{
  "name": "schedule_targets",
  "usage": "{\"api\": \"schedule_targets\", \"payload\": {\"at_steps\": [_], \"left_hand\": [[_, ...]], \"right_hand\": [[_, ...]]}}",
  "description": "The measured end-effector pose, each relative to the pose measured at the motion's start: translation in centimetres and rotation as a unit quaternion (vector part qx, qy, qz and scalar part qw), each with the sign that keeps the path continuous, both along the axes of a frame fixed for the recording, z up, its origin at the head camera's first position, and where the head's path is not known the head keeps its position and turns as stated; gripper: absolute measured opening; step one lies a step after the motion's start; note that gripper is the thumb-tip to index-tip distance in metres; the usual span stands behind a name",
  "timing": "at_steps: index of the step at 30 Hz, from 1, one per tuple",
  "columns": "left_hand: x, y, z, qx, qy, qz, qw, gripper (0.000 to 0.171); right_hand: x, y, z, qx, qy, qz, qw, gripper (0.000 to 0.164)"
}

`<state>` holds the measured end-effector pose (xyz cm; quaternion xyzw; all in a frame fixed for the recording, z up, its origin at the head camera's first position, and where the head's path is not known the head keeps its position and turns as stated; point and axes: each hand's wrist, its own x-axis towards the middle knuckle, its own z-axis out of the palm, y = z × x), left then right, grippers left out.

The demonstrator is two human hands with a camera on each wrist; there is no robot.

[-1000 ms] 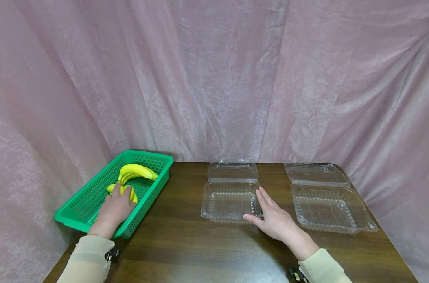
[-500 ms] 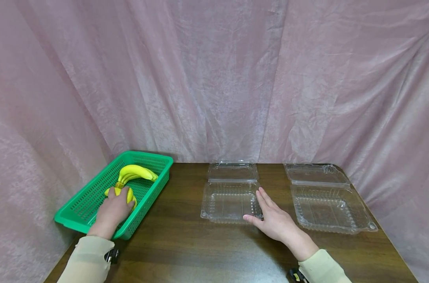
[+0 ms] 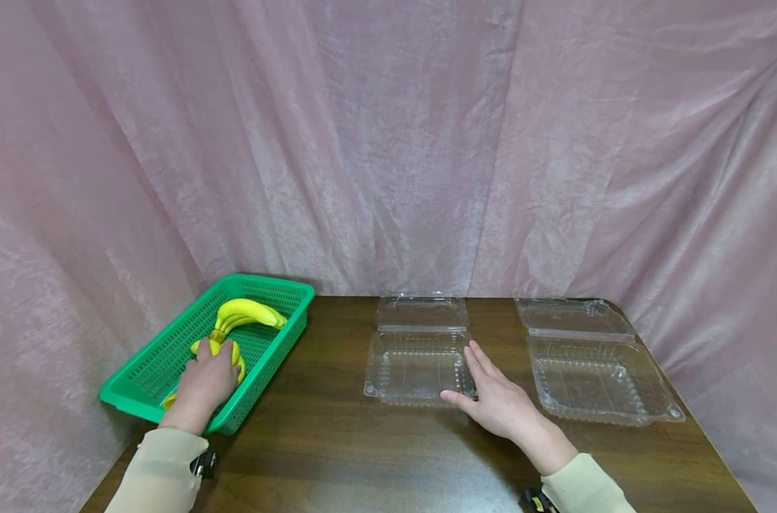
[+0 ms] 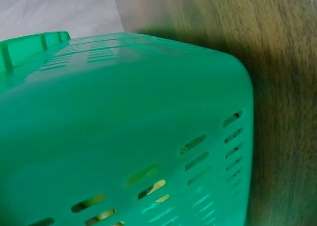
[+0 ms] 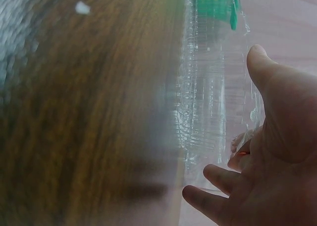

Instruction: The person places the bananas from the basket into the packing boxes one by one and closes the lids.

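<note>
Inside the green basket (image 3: 266, 367), my left hand (image 3: 205, 381) reaches down and grips a bunch of bananas (image 3: 239, 362), fingers curled over it. Beyond that bunch lies another banana bunch (image 3: 247, 311). A bit of yellow shows beside the left wrist. The left wrist view is filled by the basket's outer wall (image 4: 124, 112), which hides the hand. My right hand (image 3: 500, 402) is spread with straight fingers at the right edge of the nearer clear plastic clamshell box (image 3: 414, 367), whose lid is folded back. In the right wrist view, the fingers (image 5: 220, 179) overlap the box's side.
A second clear clamshell box (image 3: 602, 377) lies lid back on the right of the wooden table (image 3: 362, 456). Pink curtain (image 3: 414, 142) hangs right behind the table and along both sides. The basket's raised rim surrounds the left hand.
My left hand has shifted slightly toward me and left with the gripped bananas, and more yellow shows by its wrist. The right hand and both boxes stay put.
</note>
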<state>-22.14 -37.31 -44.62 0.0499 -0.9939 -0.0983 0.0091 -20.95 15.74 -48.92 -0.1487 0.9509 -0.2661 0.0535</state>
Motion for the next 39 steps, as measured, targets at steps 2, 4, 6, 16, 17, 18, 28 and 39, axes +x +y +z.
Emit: {"api": "schedule_targets", "payload": {"at_steps": [2,4,6,16,17,18,28,39], "left_hand": [[0.1,0.1,0.0,-0.006,0.003,-0.001,1.0000,0.062],[0.2,0.2,0.0,-0.012,0.013,-0.003,0.9998,0.061],[0.3,0.3,0.1,-0.017,0.027,-0.006,0.9995,0.060],[0.6,0.2,-0.2,-0.023,0.070,-0.003,0.9973,0.057],[0.6,0.2,-0.3,-0.025,0.074,-0.004,0.9969,0.057],[0.6,0.2,-0.3,-0.027,0.079,-0.005,0.9965,0.057],[0.5,0.6,0.3,-0.037,0.109,-0.010,0.9933,0.059],[1.0,1.9,1.9,-0.032,0.163,-0.023,0.9858,0.058]], "right_hand": [[0.0,0.0,-0.1,0.000,-0.002,0.000,1.000,0.109],[0.1,0.1,-0.1,-0.001,-0.003,0.000,1.000,0.109],[0.1,0.1,-0.1,-0.001,-0.002,0.001,1.000,0.110],[0.0,0.0,-0.1,-0.004,-0.001,0.005,1.000,0.112],[0.0,0.0,-0.1,-0.004,-0.001,0.004,1.000,0.111],[0.0,0.0,-0.1,-0.004,-0.001,0.004,1.000,0.111],[-0.2,0.1,-0.1,-0.001,0.002,0.004,1.000,0.111],[-0.1,0.2,-0.2,0.001,0.004,0.003,1.000,0.112]]}}
